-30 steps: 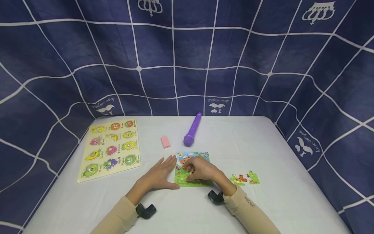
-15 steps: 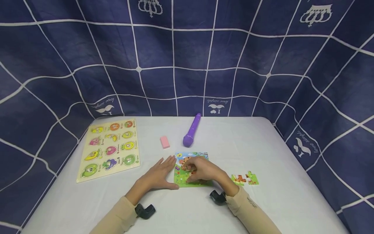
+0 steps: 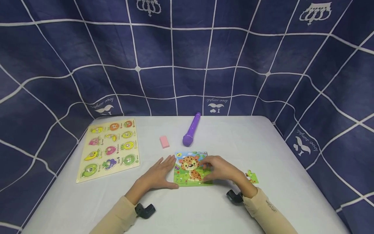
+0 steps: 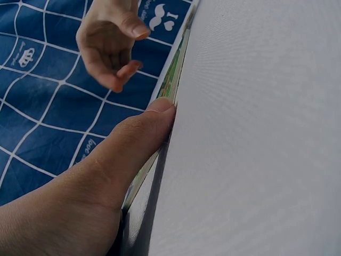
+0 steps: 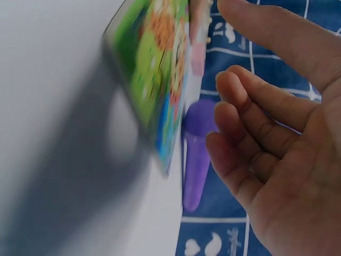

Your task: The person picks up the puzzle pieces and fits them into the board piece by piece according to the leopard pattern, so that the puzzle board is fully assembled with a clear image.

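A square jigsaw puzzle (image 3: 190, 167) with a cartoon leopard lies on the white table in the head view. My left hand (image 3: 160, 174) rests along its left side, fingers straight. Its thumb (image 4: 130, 141) touches the near edge of the puzzle in the left wrist view. Over the puzzle's right side hovers my right hand (image 3: 220, 168), hiding part of the picture. Its fingers are loosely bent with nothing between them in the right wrist view, clear of the board. A loose green puzzle piece (image 3: 252, 177) lies right of the right wrist; another is mostly hidden behind that wrist.
A wooden fruit board (image 3: 109, 148) lies at the left of the table. Beyond the puzzle are a pink block (image 3: 164, 141) and a purple toy microphone (image 3: 191, 130). A blue checked curtain (image 3: 187, 58) surrounds the table's back and sides.
My right hand has lifted off the middle of the puzzle and moved right, uncovering the leopard. Its forearm now covers one loose piece. The left hand has stayed put.
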Motion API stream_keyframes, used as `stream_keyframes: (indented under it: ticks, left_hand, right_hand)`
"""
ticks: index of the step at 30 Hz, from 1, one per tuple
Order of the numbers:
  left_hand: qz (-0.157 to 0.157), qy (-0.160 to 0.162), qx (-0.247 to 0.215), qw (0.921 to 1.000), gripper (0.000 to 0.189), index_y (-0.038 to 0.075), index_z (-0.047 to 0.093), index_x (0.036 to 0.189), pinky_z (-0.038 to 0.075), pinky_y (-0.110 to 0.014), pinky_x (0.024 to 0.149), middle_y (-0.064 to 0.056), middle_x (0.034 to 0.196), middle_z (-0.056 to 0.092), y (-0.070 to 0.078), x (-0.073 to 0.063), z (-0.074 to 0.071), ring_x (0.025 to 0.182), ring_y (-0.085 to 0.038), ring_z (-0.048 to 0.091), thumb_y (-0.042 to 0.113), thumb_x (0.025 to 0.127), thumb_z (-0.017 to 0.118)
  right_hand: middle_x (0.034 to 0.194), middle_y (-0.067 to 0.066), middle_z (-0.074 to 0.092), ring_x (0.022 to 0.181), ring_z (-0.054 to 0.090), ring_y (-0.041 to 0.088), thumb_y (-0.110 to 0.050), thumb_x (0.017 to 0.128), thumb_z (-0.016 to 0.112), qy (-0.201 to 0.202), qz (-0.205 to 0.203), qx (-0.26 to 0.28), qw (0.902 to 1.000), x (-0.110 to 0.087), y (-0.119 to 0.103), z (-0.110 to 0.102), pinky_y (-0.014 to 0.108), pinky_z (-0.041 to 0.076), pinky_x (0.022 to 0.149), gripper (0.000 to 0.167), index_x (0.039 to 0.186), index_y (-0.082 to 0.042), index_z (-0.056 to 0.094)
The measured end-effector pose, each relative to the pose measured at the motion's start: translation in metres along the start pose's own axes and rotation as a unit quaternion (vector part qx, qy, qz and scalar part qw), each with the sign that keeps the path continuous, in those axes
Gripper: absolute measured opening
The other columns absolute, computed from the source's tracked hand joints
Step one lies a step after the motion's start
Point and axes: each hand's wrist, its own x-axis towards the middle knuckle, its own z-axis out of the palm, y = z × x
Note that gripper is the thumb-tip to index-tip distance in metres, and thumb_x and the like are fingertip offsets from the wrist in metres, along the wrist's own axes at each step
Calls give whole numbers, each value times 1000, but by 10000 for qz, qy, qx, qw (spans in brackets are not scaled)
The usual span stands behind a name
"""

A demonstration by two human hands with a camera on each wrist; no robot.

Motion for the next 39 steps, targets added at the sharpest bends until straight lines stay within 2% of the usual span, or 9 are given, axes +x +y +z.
stream_keyframes:
  ticks: [9,19,30,39]
  left_hand:
    - [32,29,47,10000,117,5,23,154,14,-49,125,-9,163,18,0,0,0,152,-26,16,79,72,61]
    - [-10,30,86,10000,118,6,22,155,13,-48,125,-8,164,16,-1,1,3,152,-25,16,80,71,61]
    - [26,-9,83,10000,118,5,23,154,13,-49,125,-9,163,18,-1,1,1,152,-26,16,79,72,60]
    - [-6,-15,23,10000,117,4,23,154,12,-49,126,-9,163,17,1,1,-1,153,-25,15,78,72,62]
  right_hand:
    - [92,-3,64,84,55,12,-25,67,88,52,648,-14,9979,-31,24,-11,23,49,72,55,115,-6,68]
    - [87,-5,61,81,53,10,-28,68,88,433,1199,23,9918,-65,52,-19,23,48,71,49,110,-10,69]
    - [86,-5,61,77,51,7,-30,69,88,477,1187,-56,9918,-93,76,-31,20,46,66,52,110,-5,68]
    - [87,-5,61,80,52,8,-29,66,89,393,1721,-14,9843,-107,83,-32,19,48,68,53,109,-6,69]
